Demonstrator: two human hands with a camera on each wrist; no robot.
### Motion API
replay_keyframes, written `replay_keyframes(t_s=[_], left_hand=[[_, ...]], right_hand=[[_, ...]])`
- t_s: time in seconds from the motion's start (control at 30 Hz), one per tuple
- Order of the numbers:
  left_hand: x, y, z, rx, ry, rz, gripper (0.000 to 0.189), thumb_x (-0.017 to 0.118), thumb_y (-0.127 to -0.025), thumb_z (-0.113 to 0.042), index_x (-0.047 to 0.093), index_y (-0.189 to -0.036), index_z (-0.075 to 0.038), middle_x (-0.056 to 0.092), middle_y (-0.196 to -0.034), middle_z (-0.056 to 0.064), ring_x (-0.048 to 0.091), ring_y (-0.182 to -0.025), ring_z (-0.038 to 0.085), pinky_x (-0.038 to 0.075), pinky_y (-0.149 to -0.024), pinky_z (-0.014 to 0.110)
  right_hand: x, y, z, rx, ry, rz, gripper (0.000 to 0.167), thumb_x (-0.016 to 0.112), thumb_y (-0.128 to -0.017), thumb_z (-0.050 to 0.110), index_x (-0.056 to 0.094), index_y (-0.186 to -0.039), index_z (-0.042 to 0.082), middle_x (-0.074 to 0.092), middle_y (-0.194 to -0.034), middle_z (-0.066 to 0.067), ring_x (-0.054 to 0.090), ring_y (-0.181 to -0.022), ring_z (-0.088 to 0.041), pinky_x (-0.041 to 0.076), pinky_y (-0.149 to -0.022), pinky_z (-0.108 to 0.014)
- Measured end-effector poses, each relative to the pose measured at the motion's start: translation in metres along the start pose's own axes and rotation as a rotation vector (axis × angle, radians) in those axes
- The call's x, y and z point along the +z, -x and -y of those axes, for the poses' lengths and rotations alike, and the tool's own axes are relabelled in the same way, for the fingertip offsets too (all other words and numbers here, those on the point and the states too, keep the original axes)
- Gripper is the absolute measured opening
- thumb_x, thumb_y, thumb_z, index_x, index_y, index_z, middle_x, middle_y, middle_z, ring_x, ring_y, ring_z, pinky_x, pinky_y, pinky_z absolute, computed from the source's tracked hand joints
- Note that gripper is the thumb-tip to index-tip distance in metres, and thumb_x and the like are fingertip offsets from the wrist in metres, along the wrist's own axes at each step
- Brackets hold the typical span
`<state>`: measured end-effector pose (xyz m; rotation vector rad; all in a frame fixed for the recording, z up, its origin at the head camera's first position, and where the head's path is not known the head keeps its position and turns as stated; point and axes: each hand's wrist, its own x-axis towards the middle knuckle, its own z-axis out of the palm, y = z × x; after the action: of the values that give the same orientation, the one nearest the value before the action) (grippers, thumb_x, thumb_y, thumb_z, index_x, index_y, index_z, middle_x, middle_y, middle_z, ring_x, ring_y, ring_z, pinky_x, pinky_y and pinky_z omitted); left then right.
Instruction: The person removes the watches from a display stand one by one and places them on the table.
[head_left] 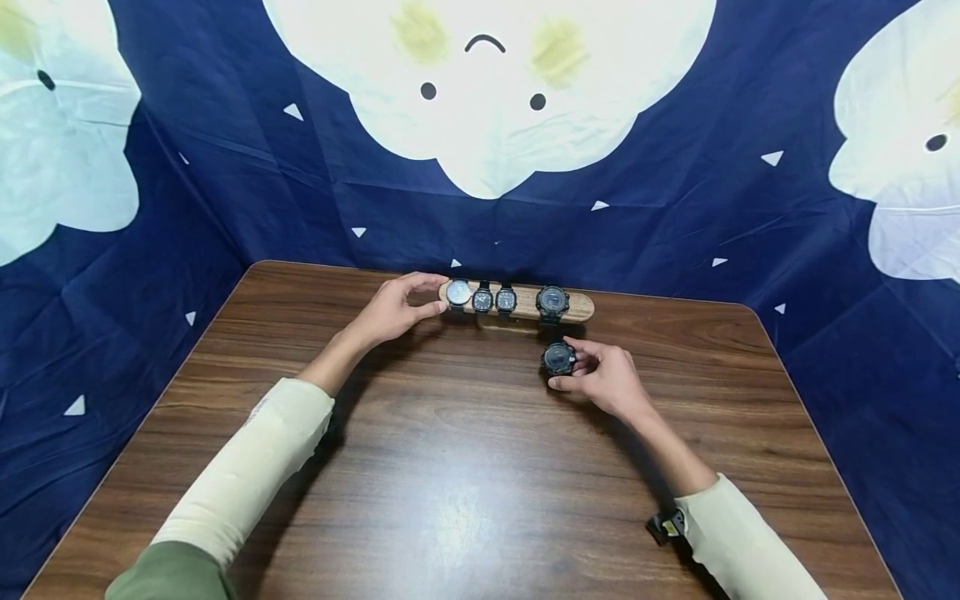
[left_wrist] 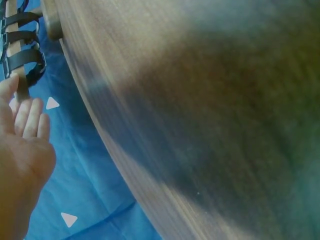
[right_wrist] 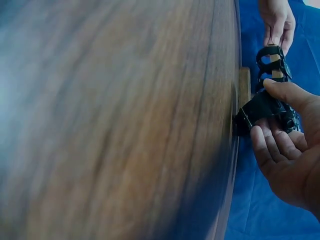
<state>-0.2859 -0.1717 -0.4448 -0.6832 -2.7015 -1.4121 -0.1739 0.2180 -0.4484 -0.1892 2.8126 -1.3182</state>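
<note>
Near the table's far edge stands a wooden watch stand (head_left: pixel 581 308), its bar strapped with several watches. From left to right come a pale-faced watch (head_left: pixel 458 292), two small dark squarish watches (head_left: pixel 506 300) and a larger black round watch (head_left: pixel 552 300). My left hand (head_left: pixel 392 310) pinches the bar's left end between thumb and fingers, also visible in the left wrist view. In front of the stand, my right hand (head_left: pixel 609 377) holds another black chunky watch (head_left: pixel 557 358) by its right side. Its dark strap (right_wrist: pixel 262 106) shows between thumb and fingers in the right wrist view.
The brown wood-grain table (head_left: pixel 450 442) extends toward me from the stand. A blue curtain (head_left: pixel 315 192) with white cloud shapes hangs right behind the far edge and along both sides. A small black item (head_left: pixel 664 527) sits at the right sleeve's cuff.
</note>
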Motion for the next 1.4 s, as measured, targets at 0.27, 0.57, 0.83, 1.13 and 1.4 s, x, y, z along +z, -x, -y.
replay_keyframes(t_s=[0.27, 0.57, 0.83, 1.13, 1.4], left_hand=[[0.0, 0.0, -0.002, -0.006, -0.017, 0.006, 0.048, 0.086, -0.102, -0.022, 0.073, -0.146, -0.009, 0.077, -0.146, 0.017, 0.07, -0.141, 0.036, 0.05, -0.123, 0.058], [0.0, -0.002, -0.001, -0.003, -0.029, 0.009, 0.047, 0.085, -0.103, -0.023, 0.073, -0.147, -0.008, 0.077, -0.145, 0.017, 0.07, -0.14, 0.037, 0.05, -0.123, 0.059], [-0.002, -0.001, -0.004, -0.011, -0.019, 0.013, 0.047, 0.086, -0.102, -0.022, 0.074, -0.146, -0.008, 0.076, -0.145, 0.018, 0.07, -0.14, 0.038, 0.049, -0.124, 0.059], [-0.003, -0.001, -0.005, -0.022, -0.035, 0.022, 0.049, 0.086, -0.102, -0.024, 0.073, -0.147, -0.008, 0.076, -0.145, 0.018, 0.069, -0.141, 0.038, 0.048, -0.124, 0.06], [-0.003, -0.002, -0.006, -0.011, -0.019, 0.018, 0.048, 0.087, -0.102, -0.021, 0.073, -0.146, -0.007, 0.077, -0.143, 0.019, 0.07, -0.139, 0.039, 0.049, -0.123, 0.061]], right_hand=[[0.004, -0.004, 0.005, 0.048, -0.071, 0.037, 0.081, 0.104, -0.08, 0.02, 0.07, -0.152, 0.005, 0.086, -0.116, -0.018, 0.079, -0.095, -0.016, 0.059, -0.078, -0.016], [0.01, -0.007, 0.008, 0.049, -0.162, 0.064, 0.077, 0.102, -0.079, 0.01, 0.071, -0.149, 0.005, 0.082, -0.11, -0.011, 0.073, -0.091, -0.011, 0.06, -0.08, -0.017], [0.013, -0.01, 0.012, 0.065, -0.208, 0.083, 0.073, 0.102, -0.077, 0.007, 0.073, -0.145, 0.008, 0.075, -0.112, -0.008, 0.071, -0.095, -0.015, 0.06, -0.082, -0.018], [0.02, -0.012, 0.012, 0.042, -0.282, 0.113, 0.066, 0.1, -0.077, 0.001, 0.075, -0.138, -0.001, 0.083, -0.115, -0.019, 0.079, -0.09, -0.01, 0.064, -0.079, -0.019], [0.021, -0.011, 0.014, 0.043, -0.3, 0.107, 0.061, 0.1, -0.078, 0.001, 0.076, -0.134, -0.004, 0.083, -0.116, -0.021, 0.079, -0.087, -0.008, 0.065, -0.078, -0.019]])
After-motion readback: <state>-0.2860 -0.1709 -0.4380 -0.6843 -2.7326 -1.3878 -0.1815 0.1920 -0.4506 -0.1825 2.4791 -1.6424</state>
